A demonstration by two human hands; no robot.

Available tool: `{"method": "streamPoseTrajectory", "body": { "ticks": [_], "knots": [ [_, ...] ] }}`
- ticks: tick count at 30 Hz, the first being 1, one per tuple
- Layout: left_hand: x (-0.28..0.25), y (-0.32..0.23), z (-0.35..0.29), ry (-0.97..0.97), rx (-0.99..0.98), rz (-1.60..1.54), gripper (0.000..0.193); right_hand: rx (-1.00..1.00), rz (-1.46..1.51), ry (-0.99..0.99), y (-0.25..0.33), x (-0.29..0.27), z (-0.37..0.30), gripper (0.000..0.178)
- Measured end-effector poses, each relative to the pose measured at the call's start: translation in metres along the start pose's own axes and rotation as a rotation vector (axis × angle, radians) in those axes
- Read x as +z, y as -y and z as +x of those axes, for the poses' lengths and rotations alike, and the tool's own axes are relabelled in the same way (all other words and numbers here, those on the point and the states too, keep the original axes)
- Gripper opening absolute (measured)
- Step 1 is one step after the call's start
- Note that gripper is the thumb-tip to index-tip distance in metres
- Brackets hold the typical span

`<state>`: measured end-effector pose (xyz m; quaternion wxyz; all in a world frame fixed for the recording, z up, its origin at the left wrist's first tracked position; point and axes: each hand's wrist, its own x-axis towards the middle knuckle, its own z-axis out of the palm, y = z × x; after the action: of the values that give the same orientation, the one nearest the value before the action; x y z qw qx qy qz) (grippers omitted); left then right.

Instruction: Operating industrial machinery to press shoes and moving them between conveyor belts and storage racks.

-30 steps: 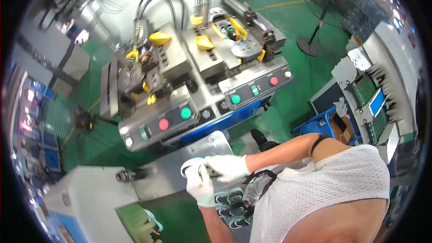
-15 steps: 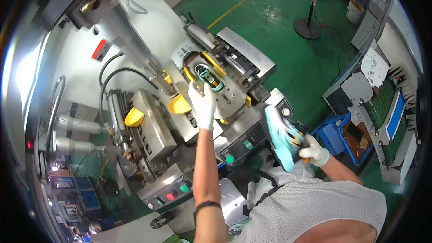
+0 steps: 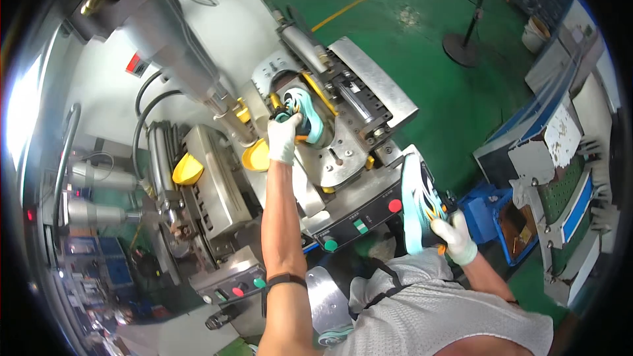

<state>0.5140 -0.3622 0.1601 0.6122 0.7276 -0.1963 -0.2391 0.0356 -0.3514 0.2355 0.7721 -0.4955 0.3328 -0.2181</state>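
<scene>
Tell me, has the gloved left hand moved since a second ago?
Yes. The left hand was low beside the right hand by the person's chest; now it is stretched up to the shoe in the press machine, above the control panel.

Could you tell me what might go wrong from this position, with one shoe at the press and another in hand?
The left hand grips the teal shoe inside the machine's open clamp; fingers could get pinched. The right hand holds a second shoe by one end only, so it might slip.
</scene>
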Motion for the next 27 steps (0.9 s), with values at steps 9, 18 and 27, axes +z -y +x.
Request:
{"method": "streamPoseTrajectory", "body": {
  "ticks": [9, 18, 27],
  "knots": [
    [-0.119, -0.039, -0.355, -0.091, -0.051, -0.168, 0.061, -0.014, -0.469, 0.349, 0.045, 0.148, 0.288, 0.037],
    [-0.130, 0.132, -0.612, -0.944, -0.634, 0.206, 0.065, -0.208, -1.260, -0.014, -0.034, 0.227, 0.388, 0.057],
    [-0.085, 0.332, -0.650, -1.282, -0.523, -0.240, 0.078, -0.247, -1.414, 0.197, -0.024, 0.227, 0.364, 0.059]
  ]
}}
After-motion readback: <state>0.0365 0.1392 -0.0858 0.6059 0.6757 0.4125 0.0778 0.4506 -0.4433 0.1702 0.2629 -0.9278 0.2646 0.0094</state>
